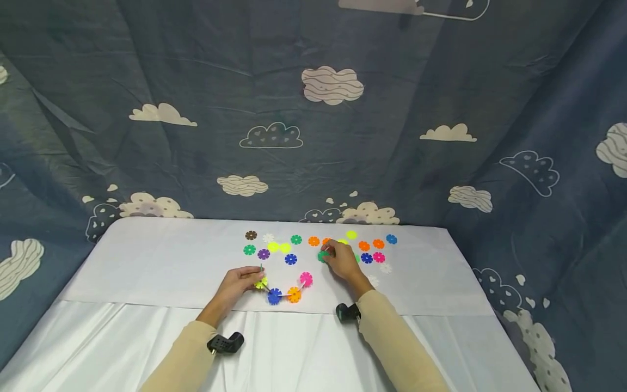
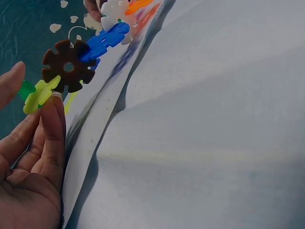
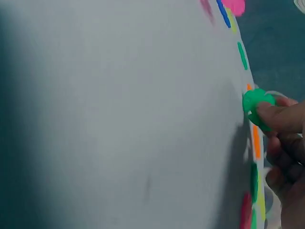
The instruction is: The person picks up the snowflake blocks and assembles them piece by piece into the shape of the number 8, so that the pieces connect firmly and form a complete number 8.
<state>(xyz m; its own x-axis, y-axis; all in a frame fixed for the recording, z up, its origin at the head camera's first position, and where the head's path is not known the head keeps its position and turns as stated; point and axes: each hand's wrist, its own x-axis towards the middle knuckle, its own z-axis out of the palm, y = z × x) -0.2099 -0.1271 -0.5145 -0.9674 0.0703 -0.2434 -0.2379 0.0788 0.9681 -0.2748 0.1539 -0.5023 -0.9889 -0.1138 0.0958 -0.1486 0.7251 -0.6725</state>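
Observation:
My left hand point(image 1: 237, 286) holds the left end of a curved chain of slotted plastic discs, its fingertips at a yellow disc point(image 2: 40, 95). A green disc point(image 2: 26, 89) shows beside that one, near the thumb. From there the chain runs through a brown disc point(image 2: 57, 74), a blue disc point(image 1: 274, 296), a white disc point(image 2: 114, 12) and an orange disc point(image 1: 294, 294) to a pink disc point(image 1: 306, 279) at its right end. Right of the chain, my right hand point(image 1: 343, 261) pinches a green disc point(image 3: 257, 107) between thumb and fingers, above the white cloth.
Loose discs lie spread behind the chain, among them a purple disc point(image 1: 263, 254), a dark brown disc point(image 1: 251, 235) and a blue disc point(image 1: 291, 259). More lie around and right of my right hand, including a pink disc point(image 1: 379, 257). A dark cloud-patterned curtain point(image 1: 274, 81) hangs behind the white table point(image 1: 161, 261).

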